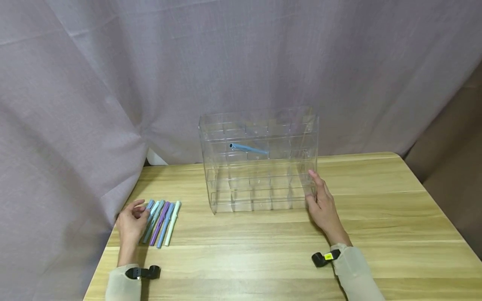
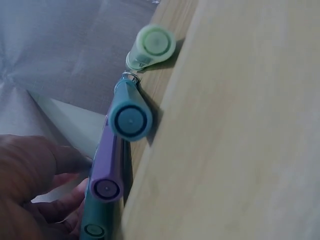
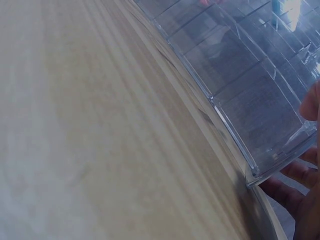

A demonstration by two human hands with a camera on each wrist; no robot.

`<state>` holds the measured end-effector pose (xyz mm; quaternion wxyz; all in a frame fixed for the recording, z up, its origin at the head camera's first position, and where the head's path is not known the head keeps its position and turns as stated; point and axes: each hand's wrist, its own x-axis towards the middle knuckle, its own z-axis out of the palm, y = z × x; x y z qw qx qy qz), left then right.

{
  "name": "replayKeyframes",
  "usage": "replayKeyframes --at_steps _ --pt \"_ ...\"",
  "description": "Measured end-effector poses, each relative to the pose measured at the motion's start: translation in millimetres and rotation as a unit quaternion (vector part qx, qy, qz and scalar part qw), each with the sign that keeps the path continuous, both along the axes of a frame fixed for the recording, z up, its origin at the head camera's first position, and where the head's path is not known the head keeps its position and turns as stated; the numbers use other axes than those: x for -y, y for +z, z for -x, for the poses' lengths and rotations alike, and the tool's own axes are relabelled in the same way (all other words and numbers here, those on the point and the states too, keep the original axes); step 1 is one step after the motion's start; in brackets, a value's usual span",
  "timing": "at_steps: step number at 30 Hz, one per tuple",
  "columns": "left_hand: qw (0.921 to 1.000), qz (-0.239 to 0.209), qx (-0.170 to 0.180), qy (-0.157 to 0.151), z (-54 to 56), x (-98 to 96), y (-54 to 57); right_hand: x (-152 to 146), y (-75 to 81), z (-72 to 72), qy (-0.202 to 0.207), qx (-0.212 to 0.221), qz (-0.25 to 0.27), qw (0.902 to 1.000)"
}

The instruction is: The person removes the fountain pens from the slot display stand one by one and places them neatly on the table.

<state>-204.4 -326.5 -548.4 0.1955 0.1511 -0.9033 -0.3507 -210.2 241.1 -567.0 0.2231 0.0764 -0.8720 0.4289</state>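
Observation:
My right hand [image 1: 321, 209] grips the right side wall of a clear plastic organizer [image 1: 260, 205], thumb on its front side and fingers round the outside. The organizer stands upright on the table with rows of small compartments. A blue pen [image 1: 248, 149] lies slanted in an upper tier, seen through the plastic. At the left, my left hand [image 1: 132, 219] is at a row of capped pens, its half-bent fingers and thumb apart beside the leftmost ones. A purple pen [image 1: 160, 223], a blue pen [image 1: 165, 225] and a pale green pen [image 1: 173, 223] lie on the right of that row.
The wooden table [image 1: 263, 259] runs under everything, its left edge close to the pens. A grey curtain [image 1: 241, 62] hangs behind and down the left side. Black wrist cameras sit on both sleeves. A brown surface [image 1: 452, 125] stands beyond the right edge.

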Motion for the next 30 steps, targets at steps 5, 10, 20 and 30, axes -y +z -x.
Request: replayKeyframes --at_steps 5,10,20,30 --pt "0.9993 -0.035 -0.012 -0.011 1.6 -13.0 10.4 -0.1 1.1 -0.1 -0.002 -0.003 -0.002 1.0000" --pt "0.9962 -0.059 -0.051 -0.040 8.7 -38.8 30.8 -0.6 2.1 -1.6 -0.002 -0.002 -0.003 1.0000" --pt "0.9706 -0.143 -0.146 -0.128 27.1 -104.9 74.2 1.8 1.0 -0.5 -0.001 -0.010 0.002 0.9999" --pt "0.9361 -0.160 -0.242 -0.199 40.5 -177.1 106.9 0.7 0.6 -1.0 -0.002 0.004 -0.002 1.0000"
